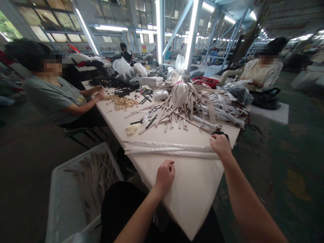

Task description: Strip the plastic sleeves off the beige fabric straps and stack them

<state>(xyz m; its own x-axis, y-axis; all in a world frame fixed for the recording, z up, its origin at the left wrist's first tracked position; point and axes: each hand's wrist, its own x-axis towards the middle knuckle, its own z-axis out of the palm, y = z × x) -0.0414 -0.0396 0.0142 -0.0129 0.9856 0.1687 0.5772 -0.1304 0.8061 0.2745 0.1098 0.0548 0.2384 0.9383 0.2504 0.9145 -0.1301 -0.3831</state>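
Note:
My left hand (165, 175) rests near the table's left edge with its fingers curled in, and nothing shows in it. At the right edge, my right hand (221, 145) has its fingers closed at a small black object (222, 134), whose kind I cannot make out. Long straps in whitish wrapping (164, 148) lie across the table, their right ends close to my right hand. Beyond them spreads a big bundle of beige straps (181, 101), tied with a pink band at its top.
Gold-coloured metal pieces (123, 102) lie in a heap by a co-worker (60, 91) seated at left. More wrapped straps (225, 108) are piled at right. A white bin (59, 189) of beige straps stands by my left leg. Behind are a red basket (206, 82) and another person (264, 71).

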